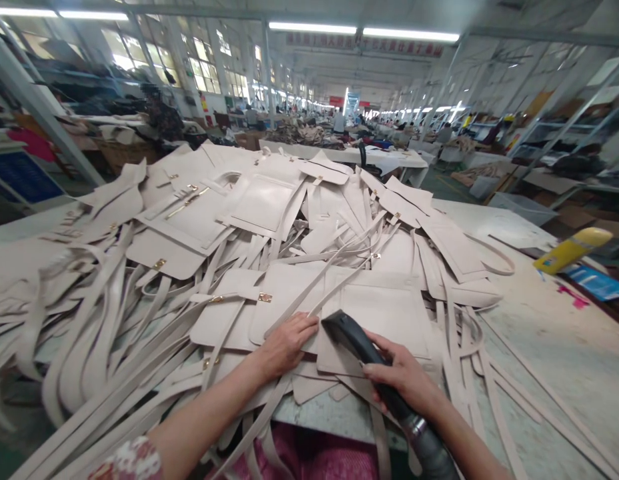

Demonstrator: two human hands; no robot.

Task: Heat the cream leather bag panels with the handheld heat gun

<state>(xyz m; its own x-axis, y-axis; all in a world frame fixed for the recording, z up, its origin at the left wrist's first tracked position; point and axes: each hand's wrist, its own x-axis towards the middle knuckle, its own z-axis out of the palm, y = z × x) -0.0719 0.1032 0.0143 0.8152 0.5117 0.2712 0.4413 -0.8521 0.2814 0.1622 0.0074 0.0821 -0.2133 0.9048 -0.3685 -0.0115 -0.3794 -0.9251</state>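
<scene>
My right hand is wrapped round a black hand-held nozzle with a ribbed grey hose running off toward the bottom edge. The nozzle's tip touches or hovers just over a flat beige leather bag panel; which of the two I cannot tell. Left of the tip, my left hand has its fingers curled on the edge of a beige bag piece. A long thin strap crosses close above those fingers. A gold clasp shows on the bag flap to the left.
A wide heap of similar beige bag pieces and straps covers much of the table, with straps hanging over its front edge. At the right lie a yellow tool and a blue packet. Another person is at the back left.
</scene>
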